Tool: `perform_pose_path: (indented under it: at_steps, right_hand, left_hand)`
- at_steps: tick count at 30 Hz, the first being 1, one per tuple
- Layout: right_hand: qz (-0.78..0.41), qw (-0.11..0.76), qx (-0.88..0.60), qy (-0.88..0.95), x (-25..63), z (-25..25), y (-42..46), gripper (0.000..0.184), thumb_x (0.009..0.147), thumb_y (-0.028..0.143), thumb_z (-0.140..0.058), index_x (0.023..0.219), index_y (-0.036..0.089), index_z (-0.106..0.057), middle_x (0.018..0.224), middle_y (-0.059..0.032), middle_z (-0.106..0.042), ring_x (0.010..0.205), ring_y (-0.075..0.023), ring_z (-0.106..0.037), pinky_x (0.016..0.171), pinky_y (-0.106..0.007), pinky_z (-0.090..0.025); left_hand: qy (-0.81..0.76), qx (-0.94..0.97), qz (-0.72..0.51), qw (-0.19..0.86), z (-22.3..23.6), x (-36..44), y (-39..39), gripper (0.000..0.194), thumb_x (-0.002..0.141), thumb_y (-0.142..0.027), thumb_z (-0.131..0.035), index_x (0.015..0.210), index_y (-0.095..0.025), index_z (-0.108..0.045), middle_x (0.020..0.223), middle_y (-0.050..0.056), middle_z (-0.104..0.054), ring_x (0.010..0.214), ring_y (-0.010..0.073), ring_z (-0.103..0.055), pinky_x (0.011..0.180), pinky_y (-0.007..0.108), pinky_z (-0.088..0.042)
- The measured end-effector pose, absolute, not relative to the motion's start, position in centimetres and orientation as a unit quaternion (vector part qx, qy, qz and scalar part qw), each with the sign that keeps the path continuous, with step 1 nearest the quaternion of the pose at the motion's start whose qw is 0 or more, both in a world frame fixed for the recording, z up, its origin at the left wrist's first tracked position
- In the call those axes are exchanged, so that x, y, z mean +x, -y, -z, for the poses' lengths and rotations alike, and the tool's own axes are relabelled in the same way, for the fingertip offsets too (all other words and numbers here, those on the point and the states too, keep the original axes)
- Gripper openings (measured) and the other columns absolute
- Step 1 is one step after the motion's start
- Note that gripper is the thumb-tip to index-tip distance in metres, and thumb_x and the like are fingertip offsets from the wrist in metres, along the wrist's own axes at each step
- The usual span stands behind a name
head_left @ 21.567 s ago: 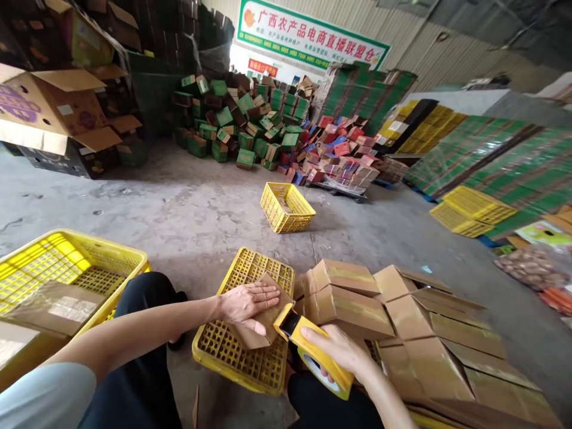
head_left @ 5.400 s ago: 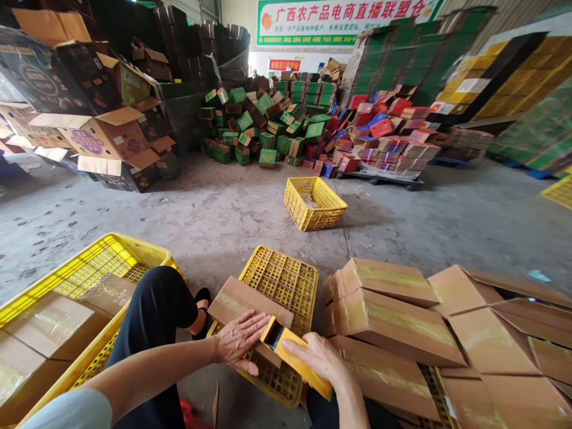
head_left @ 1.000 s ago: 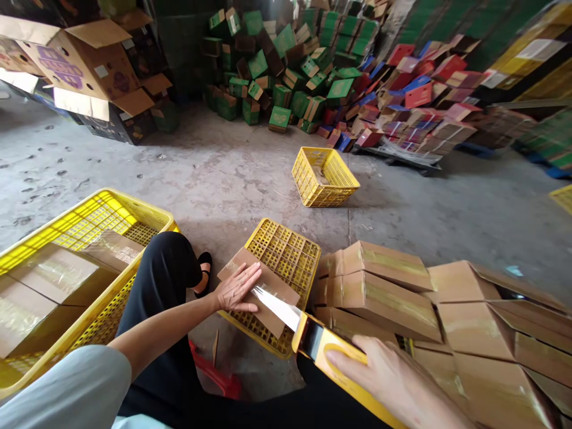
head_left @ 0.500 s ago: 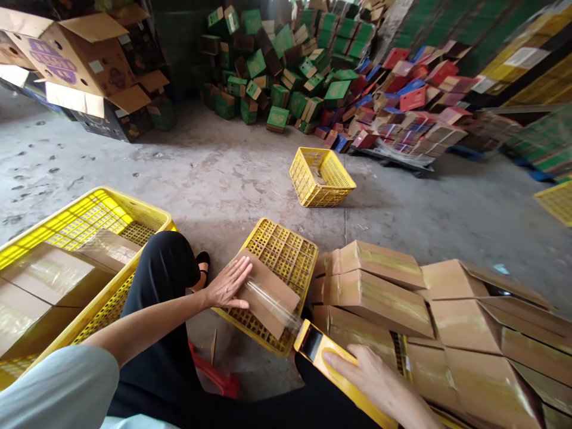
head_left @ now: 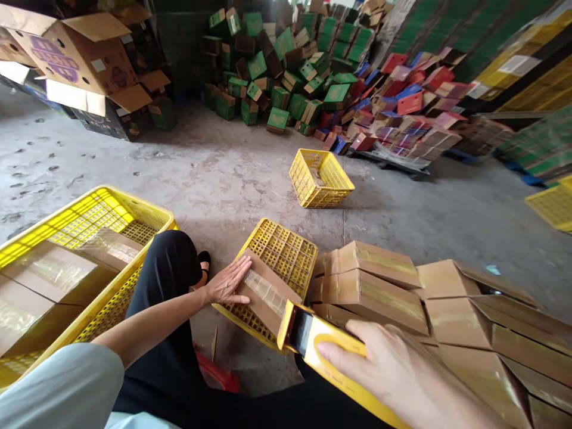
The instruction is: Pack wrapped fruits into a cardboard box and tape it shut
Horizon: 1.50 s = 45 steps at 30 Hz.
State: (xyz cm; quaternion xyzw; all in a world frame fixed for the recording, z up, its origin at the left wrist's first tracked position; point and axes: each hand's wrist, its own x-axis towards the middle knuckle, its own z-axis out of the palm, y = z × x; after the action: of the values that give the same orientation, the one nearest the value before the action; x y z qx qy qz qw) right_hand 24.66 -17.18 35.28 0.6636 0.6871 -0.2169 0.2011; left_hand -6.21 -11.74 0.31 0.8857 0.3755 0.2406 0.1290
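Observation:
A brown cardboard box lies on an upturned yellow crate in front of me. Clear tape runs along the box's top face. My left hand rests flat on the box's far-left end, fingers stretched out. In my right hand is a yellow tape dispenser, gripped round its body with the thumb on top. The dispenser's head is at the near-right end of the box; whether it touches the cardboard I cannot tell.
A large yellow crate with taped boxes stands at my left. Several cardboard boxes are stacked at the right. Ahead on the floor sits a smaller yellow crate. Piles of green boxes and red boxes lie farther back.
The tape dispenser in my right hand has moved left and up to the box's near end. The tape, stretched out past the box before, now lies along its top. My left hand has stayed put.

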Motion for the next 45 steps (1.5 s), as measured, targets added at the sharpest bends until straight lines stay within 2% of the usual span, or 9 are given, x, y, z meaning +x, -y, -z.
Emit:
perform_pose_path:
  at_steps: [3,6,11,14,18,25,32,40,45]
  right_hand:
    - [0.22,0.201,0.667,-0.683,26.0,-34.9,16.8,0.051,0.084,0.072,-0.058,0.062,0.027,-0.055,0.066,-0.0064,-0.069,0.063,-0.0266,-0.064,0.056,-0.033,-0.032]
    - [0.214,0.196,0.702,-0.65,29.0,-32.4,17.2,0.051,0.085,0.072,-0.056,0.063,0.026,-0.056,0.067,-0.0078,-0.071,0.068,-0.0298,-0.068,0.059,-0.033,-0.037]
    - [0.317,0.15,0.703,-0.619,32.6,-27.5,18.1,0.048,0.086,0.069,-0.056,0.079,0.023,-0.068,0.087,-0.0083,-0.079,0.085,-0.0308,-0.073,0.07,-0.032,-0.048]
    - [0.323,0.164,0.71,-0.604,33.3,-25.4,18.4,0.054,0.085,0.072,-0.055,0.078,0.021,-0.069,0.082,-0.0079,-0.077,0.083,-0.0303,-0.072,0.069,-0.032,-0.048]
    - [0.336,0.18,0.708,-0.594,33.8,-23.7,18.1,0.055,0.083,0.073,-0.057,0.08,0.02,-0.068,0.088,-0.0105,-0.077,0.088,-0.0309,-0.072,0.071,-0.032,-0.049]
    - [0.312,0.216,0.704,-0.6,33.4,-22.4,18.0,0.049,0.087,0.067,-0.054,0.078,0.02,-0.061,0.089,-0.0129,-0.075,0.086,-0.0301,-0.072,0.07,-0.033,-0.046]
    - [0.299,0.214,0.71,-0.601,33.8,-20.6,17.9,0.053,0.086,0.071,-0.055,0.075,0.02,-0.06,0.089,-0.0139,-0.075,0.089,-0.0313,-0.073,0.067,-0.032,-0.044]
    - [0.3,0.257,0.706,-0.588,33.2,-18.9,17.2,0.051,0.089,0.066,-0.054,0.085,0.017,-0.068,0.098,-0.0199,-0.077,0.098,-0.0358,-0.073,0.072,-0.035,-0.045]
    - [0.301,0.266,0.706,-0.583,32.7,-18.6,17.1,0.052,0.091,0.064,-0.054,0.092,0.015,-0.07,0.104,-0.0214,-0.077,0.102,-0.0375,-0.073,0.074,-0.036,-0.045]
  left_hand:
    - [-0.379,0.881,-0.251,0.133,-0.5,-5.9,11.8,0.121,0.092,-0.083,-0.05,0.168,-0.011,0.011,0.173,0.027,-0.013,0.159,0.0413,-0.019,0.128,0.056,-0.027]
    - [-0.384,0.879,-0.247,0.137,-0.5,-5.7,11.7,0.123,0.091,-0.085,-0.049,0.168,-0.011,0.011,0.173,0.026,-0.012,0.16,0.0416,-0.018,0.129,0.056,-0.025]
    - [-0.383,0.881,-0.24,0.142,-0.5,-5.6,11.6,0.124,0.09,-0.086,-0.048,0.168,-0.01,0.012,0.173,0.026,-0.01,0.16,0.0411,-0.018,0.129,0.055,-0.023]
    - [-0.379,0.884,-0.237,0.137,-0.6,-5.7,11.7,0.125,0.089,-0.087,-0.048,0.168,-0.01,0.01,0.173,0.026,-0.011,0.16,0.0416,-0.018,0.13,0.055,-0.022]
    - [-0.374,0.892,-0.224,0.121,-0.7,-5.8,11.8,0.123,0.089,-0.088,-0.046,0.169,-0.009,0.006,0.173,0.026,-0.012,0.16,0.043,-0.016,0.129,0.057,-0.022]
    - [-0.376,0.893,-0.217,0.116,-0.4,-5.7,12.0,0.123,0.089,-0.088,-0.046,0.169,-0.01,0.003,0.173,0.025,-0.012,0.16,0.0438,-0.016,0.129,0.058,-0.022]
    - [-0.373,0.895,-0.214,0.118,-0.7,-6.0,12.1,0.118,0.089,-0.087,-0.048,0.17,-0.013,-0.003,0.174,0.023,-0.011,0.16,0.0436,-0.015,0.13,0.057,-0.019]
    - [-0.315,0.921,-0.194,0.121,-1.0,-7.0,12.1,0.108,0.096,-0.08,-0.044,0.17,-0.018,0.003,0.174,0.019,-0.014,0.16,0.0385,-0.023,0.131,0.054,-0.012]
    - [-0.299,0.93,-0.175,0.125,-0.9,-7.1,11.9,0.096,0.097,-0.079,-0.046,0.171,-0.027,-0.012,0.175,0.015,-0.01,0.158,0.0389,-0.026,0.131,0.056,-0.009]
